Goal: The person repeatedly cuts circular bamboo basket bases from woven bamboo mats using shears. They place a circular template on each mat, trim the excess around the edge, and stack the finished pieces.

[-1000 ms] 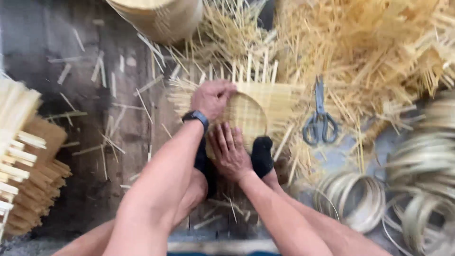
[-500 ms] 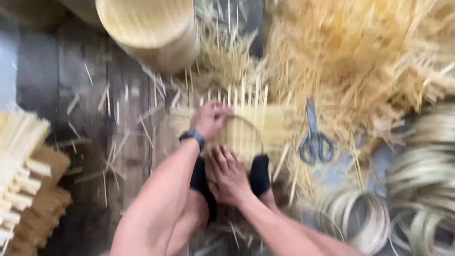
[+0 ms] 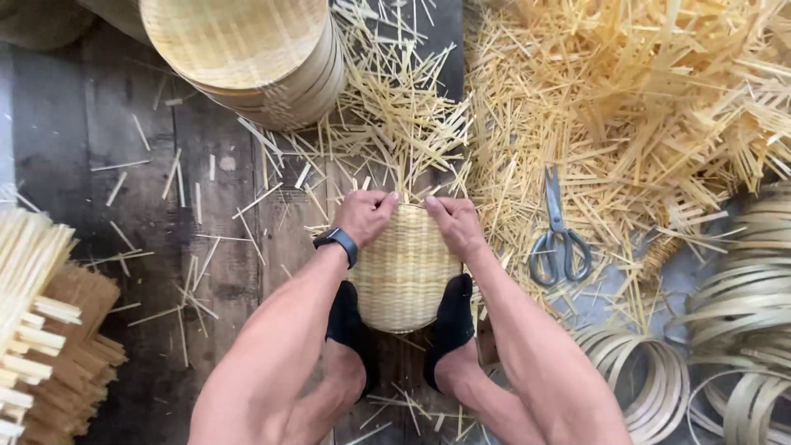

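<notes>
The left hand [image 3: 365, 216] and right hand [image 3: 456, 224] gripped the far rim of a woven basket [image 3: 404, 276], fingers curled closed. The basket stood between two black-socked feet [image 3: 451, 325], scissors [image 3: 557, 237] nearby.

Both hands [image 3: 412, 218] on woven basket [image 3: 404, 276]
</notes>
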